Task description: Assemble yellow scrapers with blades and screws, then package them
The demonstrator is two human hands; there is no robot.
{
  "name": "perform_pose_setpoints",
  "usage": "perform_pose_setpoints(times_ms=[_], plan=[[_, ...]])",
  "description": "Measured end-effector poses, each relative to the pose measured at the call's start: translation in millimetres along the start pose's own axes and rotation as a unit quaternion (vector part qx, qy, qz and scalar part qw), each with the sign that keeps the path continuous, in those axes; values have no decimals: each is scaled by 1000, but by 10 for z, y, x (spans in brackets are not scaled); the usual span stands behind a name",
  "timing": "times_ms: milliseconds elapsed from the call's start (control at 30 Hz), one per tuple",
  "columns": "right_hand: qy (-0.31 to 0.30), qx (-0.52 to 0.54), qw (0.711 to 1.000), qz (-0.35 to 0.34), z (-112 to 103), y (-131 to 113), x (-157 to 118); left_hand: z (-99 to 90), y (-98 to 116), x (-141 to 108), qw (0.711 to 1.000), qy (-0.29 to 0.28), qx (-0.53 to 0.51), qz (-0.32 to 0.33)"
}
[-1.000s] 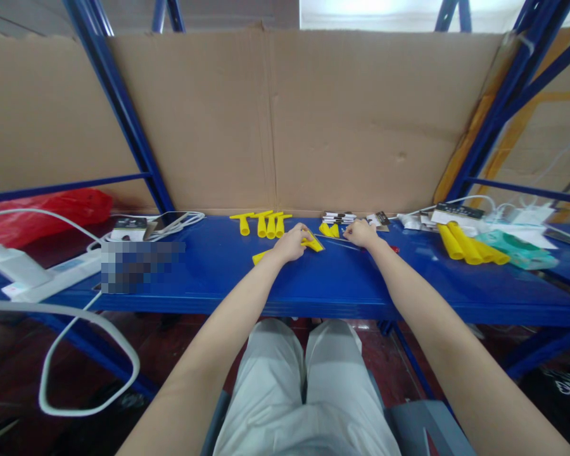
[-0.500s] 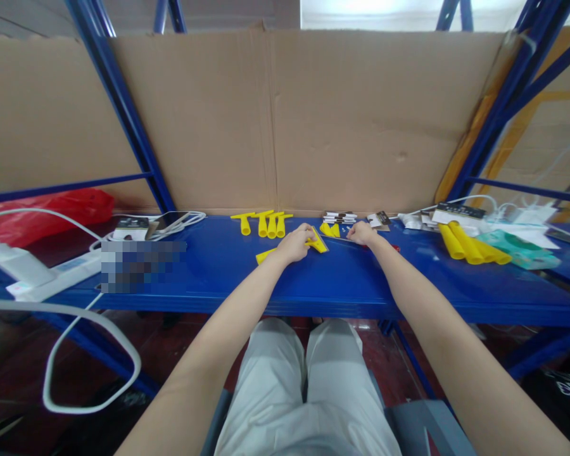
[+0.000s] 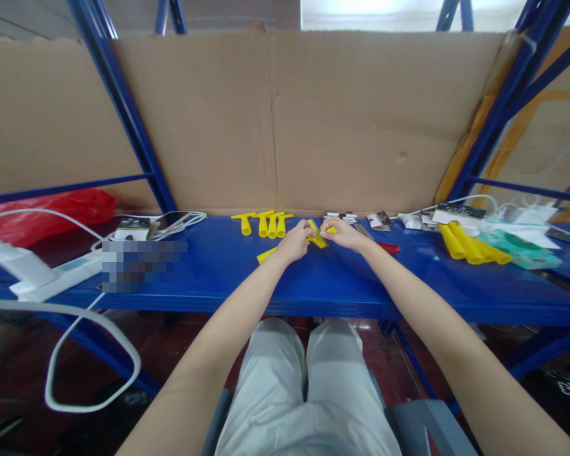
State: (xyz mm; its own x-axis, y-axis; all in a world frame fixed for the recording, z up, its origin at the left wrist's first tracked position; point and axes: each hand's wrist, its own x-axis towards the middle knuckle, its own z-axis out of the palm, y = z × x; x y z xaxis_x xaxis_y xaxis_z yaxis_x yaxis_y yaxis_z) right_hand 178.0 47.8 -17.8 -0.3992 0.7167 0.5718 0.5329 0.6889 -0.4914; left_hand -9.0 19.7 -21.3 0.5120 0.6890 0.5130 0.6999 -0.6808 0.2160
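Note:
My left hand [image 3: 295, 243] is closed around a yellow T-shaped scraper [image 3: 317, 235]. The scraper's wide head points away to the right, and its round handle comes out below my palm on the left. Close to that head, the fingers of my right hand [image 3: 341, 233] are pinched together at its right side. Whatever they hold is too small or hidden to name; small yellow pieces show just beneath them. On the blue table behind my right wrist lies a tool with a red handle [image 3: 388, 248].
Several yellow T-shaped scrapers [image 3: 263, 225] stand in a row against the cardboard [image 3: 275, 126]. Black and white packets [image 3: 379, 220] lie behind my right hand. Yellow tubes [image 3: 460, 244] rest at the right, a power strip [image 3: 61, 275] and cables at the left.
My right hand has moved left from the small parts to the scraper's head. More of the red-handled tool now shows. The left hand stays on the scraper.

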Motion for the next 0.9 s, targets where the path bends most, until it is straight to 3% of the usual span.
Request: perform_pose_setpoints(times_ms=[167, 900], plan=[[-27, -34, 999, -16, 71, -35, 11, -22, 35, 1, 1000, 7, 12, 7], [-8, -124, 991, 42, 133, -17, -4, -80, 126, -22, 1000, -6, 29, -5]])
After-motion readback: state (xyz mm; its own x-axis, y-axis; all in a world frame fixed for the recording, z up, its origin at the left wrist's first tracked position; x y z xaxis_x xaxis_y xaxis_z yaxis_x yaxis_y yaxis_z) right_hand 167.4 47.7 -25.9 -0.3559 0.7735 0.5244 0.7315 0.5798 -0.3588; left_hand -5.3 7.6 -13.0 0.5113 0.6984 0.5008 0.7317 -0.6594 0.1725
